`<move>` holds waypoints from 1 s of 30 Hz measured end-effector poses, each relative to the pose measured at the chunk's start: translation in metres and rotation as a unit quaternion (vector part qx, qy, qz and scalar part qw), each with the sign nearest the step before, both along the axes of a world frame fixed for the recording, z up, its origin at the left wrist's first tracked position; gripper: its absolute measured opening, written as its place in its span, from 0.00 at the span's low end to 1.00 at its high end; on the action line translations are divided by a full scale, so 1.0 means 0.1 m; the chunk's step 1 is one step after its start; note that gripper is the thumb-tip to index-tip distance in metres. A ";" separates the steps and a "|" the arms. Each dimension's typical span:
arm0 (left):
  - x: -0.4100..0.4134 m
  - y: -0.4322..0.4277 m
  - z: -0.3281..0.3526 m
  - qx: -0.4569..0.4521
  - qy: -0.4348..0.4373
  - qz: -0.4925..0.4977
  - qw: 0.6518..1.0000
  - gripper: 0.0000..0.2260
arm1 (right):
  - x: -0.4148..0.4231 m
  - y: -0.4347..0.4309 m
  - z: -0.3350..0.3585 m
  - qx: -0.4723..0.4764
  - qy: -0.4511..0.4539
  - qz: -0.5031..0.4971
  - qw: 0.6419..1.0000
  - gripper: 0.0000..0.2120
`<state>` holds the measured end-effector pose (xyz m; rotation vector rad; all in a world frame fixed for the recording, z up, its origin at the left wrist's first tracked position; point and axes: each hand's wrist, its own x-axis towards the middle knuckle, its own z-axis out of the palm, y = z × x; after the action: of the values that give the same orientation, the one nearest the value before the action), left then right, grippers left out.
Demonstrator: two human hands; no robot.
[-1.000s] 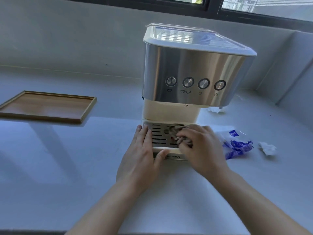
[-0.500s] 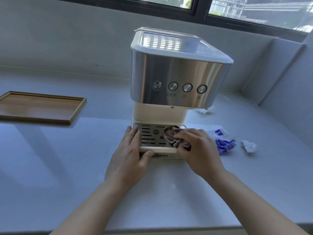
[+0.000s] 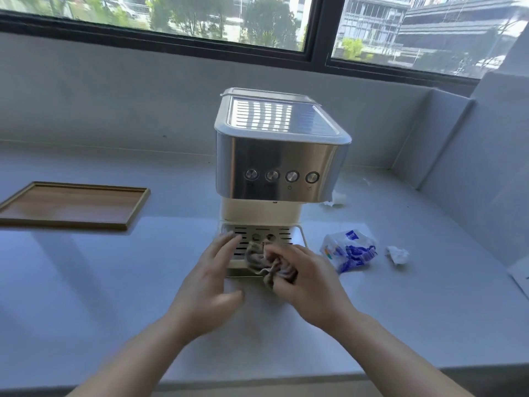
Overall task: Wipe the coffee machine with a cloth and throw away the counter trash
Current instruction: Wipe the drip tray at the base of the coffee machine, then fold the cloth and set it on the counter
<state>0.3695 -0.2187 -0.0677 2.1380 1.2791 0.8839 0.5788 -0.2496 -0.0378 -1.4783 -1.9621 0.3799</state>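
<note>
A steel and cream coffee machine (image 3: 279, 156) stands on the white counter (image 3: 114, 296) with its slotted drip tray (image 3: 286, 233) facing me. My right hand (image 3: 312, 279) is closed around a crumpled grey-brown cloth (image 3: 264, 260) at the tray's front edge. Just left of it, my left hand (image 3: 209, 285) hovers with spread fingers, fingertips over the tray's left corner, holding nothing. To the machine's right lie a blue and white plastic wrapper (image 3: 347, 250), a crumpled white tissue (image 3: 398, 254) and another tissue scrap (image 3: 337, 199) behind.
A shallow wooden tray (image 3: 71, 204) lies on the counter at the left. A low wall and dark-framed window run along the back. A slanted panel (image 3: 486, 179) closes the counter's right side. The counter's front edge runs along the bottom.
My left hand has lifted off the drip tray's front and opened its fingers. My right hand has pulled the cloth back toward the tray's front edge. The view has tilted up.
</note>
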 end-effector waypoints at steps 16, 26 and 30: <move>-1.03 -0.93 1.00 -0.010 0.052 0.050 0.997 0.35 | -1.13 -0.30 0.99 -0.068 0.048 0.200 0.976 0.23; -1.94 -0.77 0.94 -0.037 0.006 0.178 0.983 0.25 | -2.25 0.10 0.92 -0.090 0.027 0.221 0.971 0.24; -2.43 -0.48 0.97 -0.023 0.090 0.168 0.981 0.19 | -2.65 0.34 0.81 -0.098 0.005 0.225 0.969 0.23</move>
<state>0.1265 -0.2666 0.0297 2.0376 1.7718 0.7928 0.3139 -0.2158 0.0429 -1.1243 -2.3001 0.7963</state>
